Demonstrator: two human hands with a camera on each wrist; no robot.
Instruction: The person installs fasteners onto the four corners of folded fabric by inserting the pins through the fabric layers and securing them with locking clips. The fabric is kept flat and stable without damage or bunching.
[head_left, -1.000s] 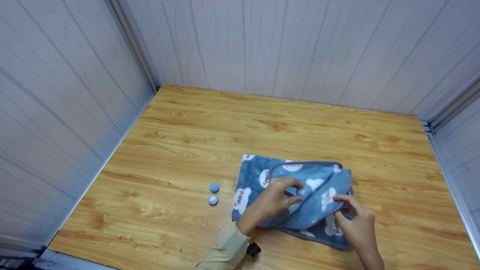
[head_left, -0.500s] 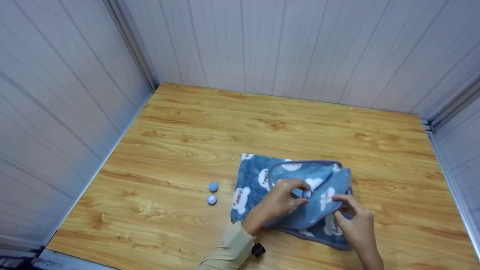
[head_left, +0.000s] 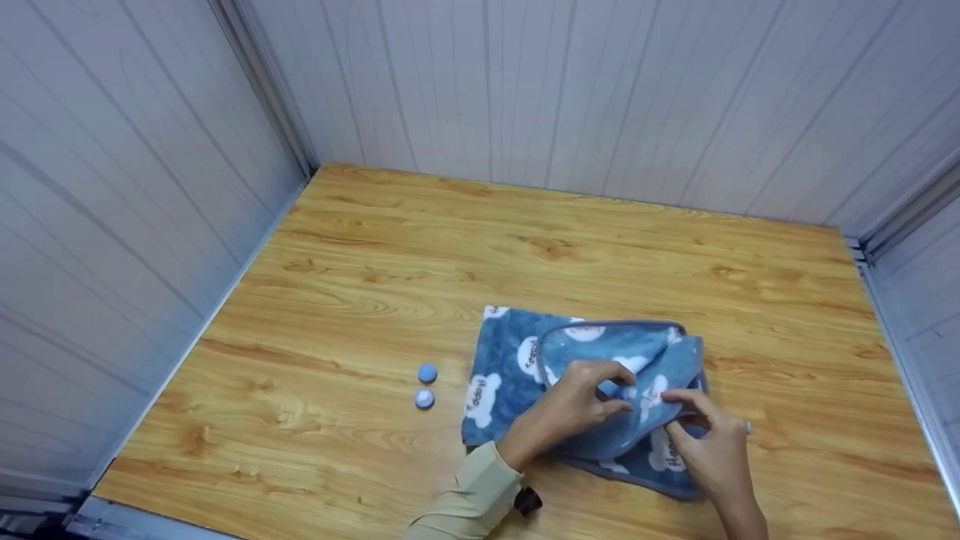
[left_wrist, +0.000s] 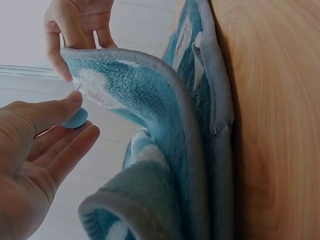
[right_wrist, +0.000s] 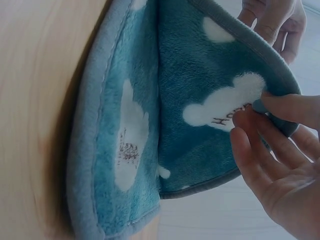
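Observation:
A blue fleece blanket (head_left: 510,345) with white clouds and "Happy" lettering lies folded, its upper layers lifted at the right. My left hand (head_left: 577,397) is over it, thumb and fingers pinching a small round blue cap (left_wrist: 76,119). In the left wrist view a thin pin-like point shows at the thumb tip, toward the cloth. My right hand (head_left: 712,442) pinches the lifted corner by its grey binding. Under the right thumb, in the right wrist view, a small blue piece (right_wrist: 258,106) shows against the cloth, mostly hidden by the fingers.
Left of the blanket, a plain blue round cap (head_left: 427,373) and another with a whitish top (head_left: 424,398) sit on the wooden table (head_left: 337,300). A black wrist-worn piece (head_left: 527,501) hangs by the left sleeve. Pale panel walls (head_left: 480,90) enclose the back and sides.
My left hand has moved right with the cap, closer to the lifted corner. The right hand keeps its pinch almost in place. A light blue spot now shows at the right hand's outer edge.

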